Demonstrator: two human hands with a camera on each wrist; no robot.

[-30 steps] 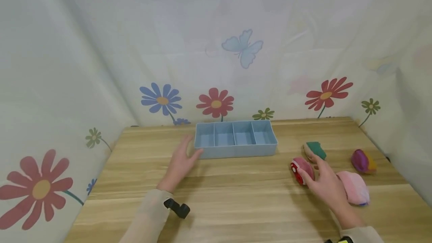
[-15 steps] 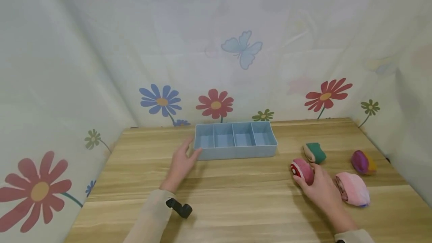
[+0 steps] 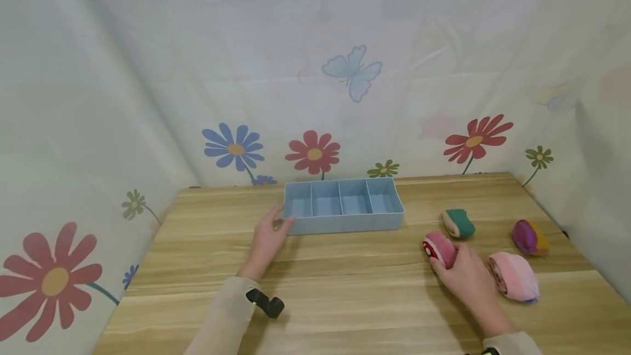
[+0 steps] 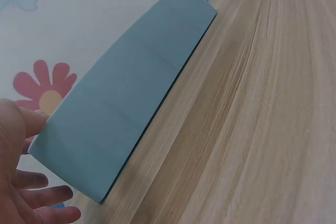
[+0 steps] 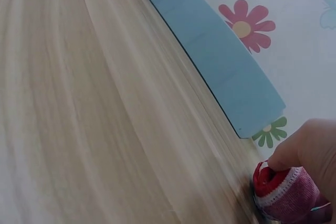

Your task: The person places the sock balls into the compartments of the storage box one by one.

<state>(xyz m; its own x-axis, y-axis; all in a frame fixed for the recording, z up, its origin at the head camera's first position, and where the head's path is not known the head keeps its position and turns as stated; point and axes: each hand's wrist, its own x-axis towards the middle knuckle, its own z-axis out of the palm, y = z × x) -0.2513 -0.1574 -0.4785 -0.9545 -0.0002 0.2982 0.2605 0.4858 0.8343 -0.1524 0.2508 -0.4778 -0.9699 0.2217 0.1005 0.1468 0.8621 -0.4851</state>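
Observation:
A light blue storage box (image 3: 345, 224) with several compartments in a row stands on the wooden table. At its left end my left hand (image 3: 267, 242) pinches the front corner; in the left wrist view the thumb (image 4: 32, 121) lies at the rim and the lower fingers are spread. My right hand (image 3: 468, 278) grips a pink and red rolled sock (image 3: 441, 249), with the thumb against its red end (image 5: 270, 179). Just behind it lies a green and beige rolled sock (image 3: 459, 223). A pale pink rolled sock (image 3: 515, 276) is to the right of the right hand.
A purple and yellow rolled sock (image 3: 529, 237) lies farther right, near the edge of the table (image 3: 345, 289). Behind the box hangs a white curtain (image 3: 276, 70) printed with flowers and a butterfly, which also closes off both sides.
The right hand has come down and left onto the pink and red rolled sock and taken hold of it. The left hand stays at the box's corner.

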